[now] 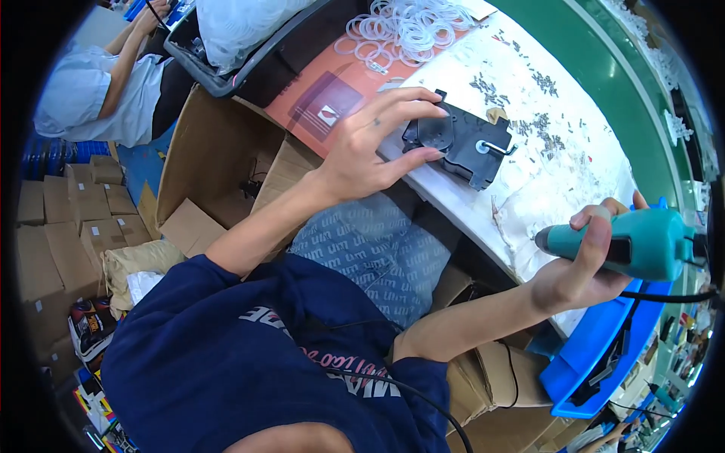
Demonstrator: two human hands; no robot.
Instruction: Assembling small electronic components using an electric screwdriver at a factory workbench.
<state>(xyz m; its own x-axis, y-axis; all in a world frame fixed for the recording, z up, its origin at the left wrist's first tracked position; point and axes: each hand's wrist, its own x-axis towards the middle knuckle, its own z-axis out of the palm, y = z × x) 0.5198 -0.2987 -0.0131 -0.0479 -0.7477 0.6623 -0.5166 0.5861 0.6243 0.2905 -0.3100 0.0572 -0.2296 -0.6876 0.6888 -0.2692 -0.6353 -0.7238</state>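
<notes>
Head view: black housing (472,149) lies on the white-topped desk (461,79), just inside the near edge, flat side down as far as I can tell. Left hand (370,143) comes in from the left and spans its left end: thumb near side, index and middle reaching the far side, fingers spread moderately wide and bearing on it. Reads as steadying against slip or twist, with the bent metal lever (495,146) at the right end left uncovered.

Right hand (593,260) is wrapped round a teal power driver (649,241), above the desk's right-hand part, nose pointing left toward the housing but well apart from it. Likely held sideways so the nose clears the work; cord (672,297) trails off right, away from both hands. Can't make out a bit in the nose.

Room: loose screws (491,92) are strewn beyond and right of the housing, probably for easy reach. Clear rings (411,30) heap at the far-left corner. Crumpled clear film (529,215) sits near edge, between housing and driver; could snag. Near edge leaves little margin under the housing. Past the far edge runs a green strip (664,124); blue bin (574,377) is off the near-right corner, by the right forearm.
</notes>
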